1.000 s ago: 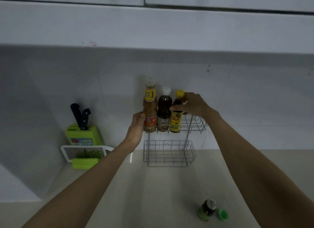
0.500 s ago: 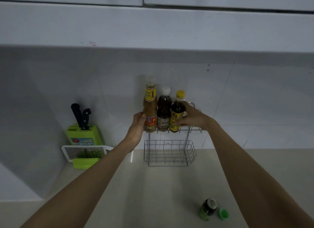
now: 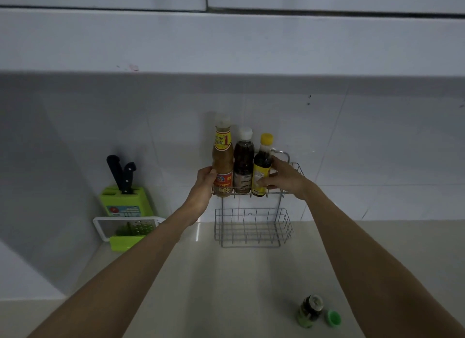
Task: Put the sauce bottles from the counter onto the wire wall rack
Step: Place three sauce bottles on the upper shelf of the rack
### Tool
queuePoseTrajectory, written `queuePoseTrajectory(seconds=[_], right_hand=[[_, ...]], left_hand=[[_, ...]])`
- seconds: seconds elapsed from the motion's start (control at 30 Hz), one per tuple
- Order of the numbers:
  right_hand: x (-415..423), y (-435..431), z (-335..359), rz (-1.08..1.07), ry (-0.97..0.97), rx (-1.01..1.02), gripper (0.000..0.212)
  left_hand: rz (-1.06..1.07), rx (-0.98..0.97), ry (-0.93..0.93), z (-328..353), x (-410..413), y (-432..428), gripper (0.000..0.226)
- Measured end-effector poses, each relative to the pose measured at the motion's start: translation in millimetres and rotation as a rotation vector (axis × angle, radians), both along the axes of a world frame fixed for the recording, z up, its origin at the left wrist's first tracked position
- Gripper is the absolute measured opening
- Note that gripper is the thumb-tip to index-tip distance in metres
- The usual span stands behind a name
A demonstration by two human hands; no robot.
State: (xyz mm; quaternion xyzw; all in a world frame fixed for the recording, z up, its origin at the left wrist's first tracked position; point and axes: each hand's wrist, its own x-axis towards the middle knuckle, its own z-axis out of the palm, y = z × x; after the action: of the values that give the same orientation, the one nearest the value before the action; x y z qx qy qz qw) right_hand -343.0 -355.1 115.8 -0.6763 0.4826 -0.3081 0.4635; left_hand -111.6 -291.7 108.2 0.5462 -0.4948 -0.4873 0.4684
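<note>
Right hand [image 3: 284,177] fingers wrap the yellow-capped bottle [image 3: 261,169]; left hand [image 3: 202,186] fingers press the orange bottle [image 3: 222,166]. Between them stands the dark bottle [image 3: 243,166], all upright on the rack [image 3: 251,227]'s top shelf.

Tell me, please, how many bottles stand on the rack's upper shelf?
3, in a row: tan sauce bottle leftmost, dark white-capped bottle in the middle, yellow-capped bottle rightmost. None seems hidden.
</note>
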Motion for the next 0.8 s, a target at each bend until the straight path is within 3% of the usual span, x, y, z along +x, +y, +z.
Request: queuePoseTrajectory(seconds=[0.2,0.4,0.57,0.8], right_hand=[[7.9,0.8,-11.5,-0.245,0.028,-0.131,0.074],[8.9,-7.0,-3.4,-0.073,0.067,0.011,0.068],[12.9,-5.2,4.4,-0.073,0.041,0.046,0.044],[10.7,-6.4,7.4,-0.017,0.046,0.079,0.053]], left_hand=[[-0.009,0.009,-0.008,1.5,-0.1,0.9,0.046],[-0.02,0.016,-0.022,-0.1,1.4,0.0,0.045],[-0.018,0.026,-0.029,-1.2,2.0,-1.9,0.044],[-0.031,0.011,-0.031,-0.4,1.9,0.2,0.044]])
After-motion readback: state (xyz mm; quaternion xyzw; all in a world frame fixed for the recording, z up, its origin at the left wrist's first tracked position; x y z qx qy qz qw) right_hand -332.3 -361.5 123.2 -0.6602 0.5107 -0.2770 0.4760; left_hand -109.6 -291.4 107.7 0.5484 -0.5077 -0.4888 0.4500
